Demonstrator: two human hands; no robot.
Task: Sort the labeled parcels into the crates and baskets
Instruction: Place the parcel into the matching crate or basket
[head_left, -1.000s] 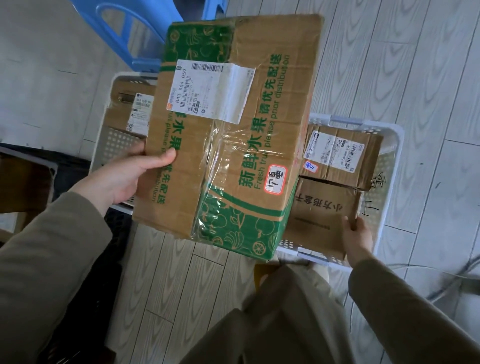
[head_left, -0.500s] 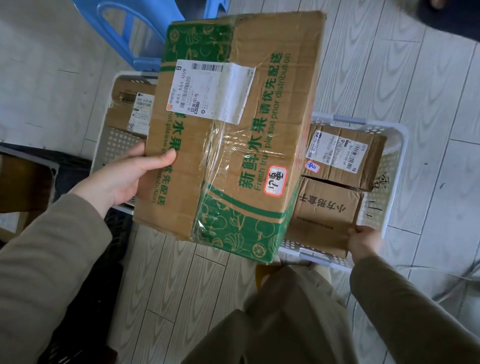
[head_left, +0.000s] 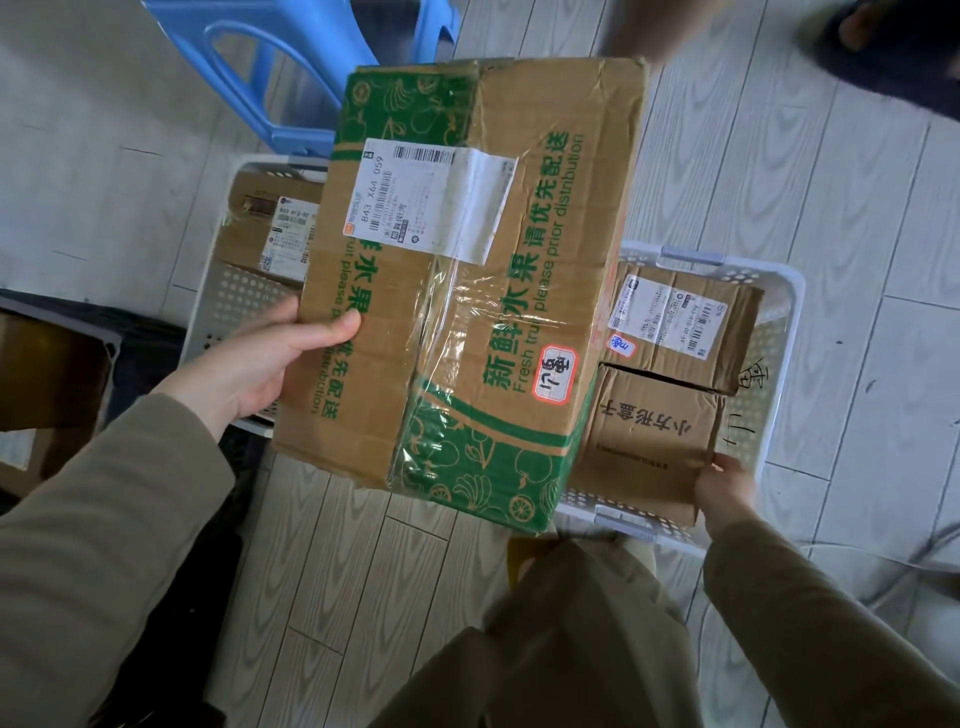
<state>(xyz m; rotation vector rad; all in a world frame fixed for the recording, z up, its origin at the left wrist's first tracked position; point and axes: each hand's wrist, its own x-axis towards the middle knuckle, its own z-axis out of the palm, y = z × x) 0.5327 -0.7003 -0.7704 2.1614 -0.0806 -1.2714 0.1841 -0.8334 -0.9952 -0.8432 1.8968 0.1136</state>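
We hold the fruit box (head_left: 467, 312) with left hand (head_left: 249, 364), thumb on top pinching its left edge; right hand (head_left: 724, 491) has its fingers curled on near parcel (head_left: 649, 441) in right basket (head_left: 779, 291).

I count four cardboard parcels: one large fruit box (head_left: 467, 291), an upper parcel (head_left: 675, 322) and a lower parcel (head_left: 644, 441) in the right basket (head_left: 779, 291), and one labelled parcel (head_left: 265, 218) in the left basket (head_left: 244, 301). Two white baskets, one blue stool (head_left: 280, 104), and my two hands, the left hand (head_left: 260, 364) and the right hand (head_left: 724, 488).
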